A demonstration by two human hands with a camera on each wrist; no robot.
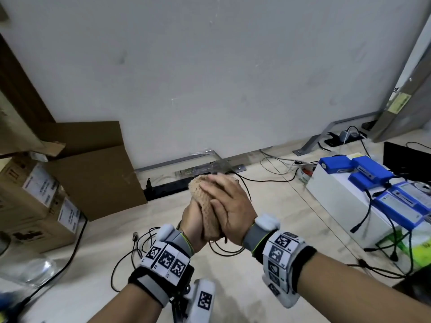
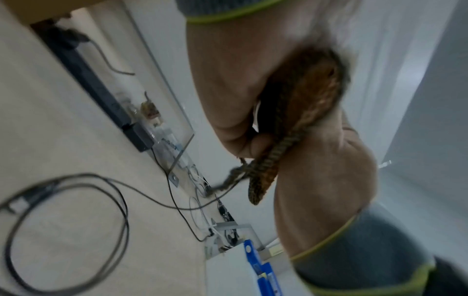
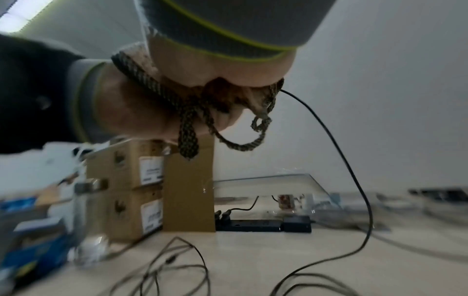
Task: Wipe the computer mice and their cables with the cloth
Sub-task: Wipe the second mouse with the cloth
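A tan knitted cloth (image 1: 205, 206) is pressed between the two palms above the desk (image 1: 268, 220): the right hand (image 1: 229, 206) is laid over it with fingers nearly straight, and the left hand (image 1: 193, 223) is closed against it from below. No mouse is seen; one is presumably wrapped inside the cloth, since a thin black cable (image 3: 354, 180) is seen leaving the bundle and dropping to loose loops on the desk. The cloth is judged soft and limp. The cable is judged light, springy and prone to tangling, so it is best pinched through the cloth near the mouse and drawn along. A mouse shell is judged smooth and liable to slip. White labels are carried by the cardboard boxes (image 1: 39, 197), but their print cannot be read; nor can that on the blue packs (image 1: 363, 169).
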